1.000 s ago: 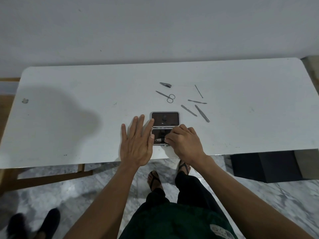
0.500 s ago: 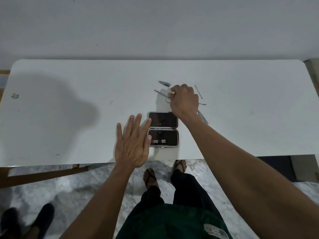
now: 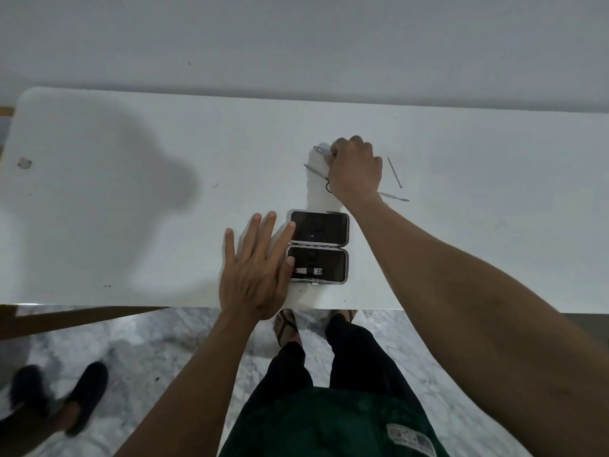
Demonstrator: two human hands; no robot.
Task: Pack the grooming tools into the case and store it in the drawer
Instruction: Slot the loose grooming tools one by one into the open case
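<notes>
The case lies open near the front edge of the white bench, its two dark-lined halves flat, one behind the other, hinge between them. In the nearer half a small silver nail clipper sits along the front side.

The left hand rests palm down on the bench just left of the case. Its fingers are spread and straight; the forefinger tip touches the left rim of the far half, and the thumb lies against the left rim of the near half.

The right hand is stretched out behind the case, knuckles up, fingers curled down onto the bench. It lies over a pair of small scissors, whose blades stick out to the left of the hand with one finger loop showing below it. Just behind the scissors a second small clipper pokes out at the fingertips. Whether the fingers pinch either tool cannot be told, since the hand hides the contact.

To the right of the hand, a thin metal pick lies on the bench apart from it, and a flat metal tool runs out from under the wrist.
</notes>
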